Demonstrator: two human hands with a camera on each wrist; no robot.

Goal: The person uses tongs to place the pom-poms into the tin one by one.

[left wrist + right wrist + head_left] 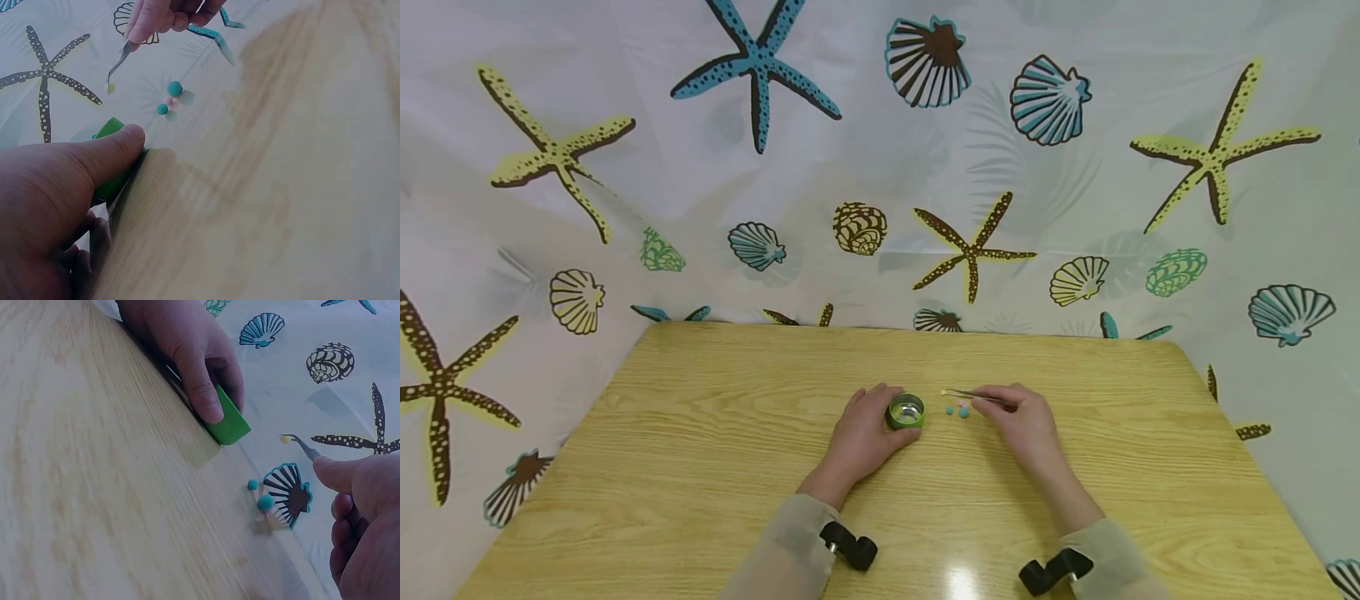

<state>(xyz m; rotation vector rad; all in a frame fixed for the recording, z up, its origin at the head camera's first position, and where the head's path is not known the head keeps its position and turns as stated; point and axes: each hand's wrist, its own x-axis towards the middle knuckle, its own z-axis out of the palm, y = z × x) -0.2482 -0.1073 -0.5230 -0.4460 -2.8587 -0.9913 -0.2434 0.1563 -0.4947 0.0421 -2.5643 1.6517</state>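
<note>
My left hand (867, 429) curls round a small green tin (896, 421), with the thumb along its near side; its open top shows a shiny metal inside. In my right hand (1024, 421) I pinch a pair of curved-tip tweezers (305, 447). A small yellow ball (285, 439) is at the tweezers' tips, to the right of the tin. Below the tips lie a larger blue ball (265, 502), a smaller blue ball (252, 484) and a tiny pink ball (168, 100), close together on the table.
The wooden table (715, 417) runs back to a white cloth (820, 175) printed with starfish and shells. Each sleeve carries a black wrist mount, one at the left wrist (850, 547) and another at the right wrist (1054, 572).
</note>
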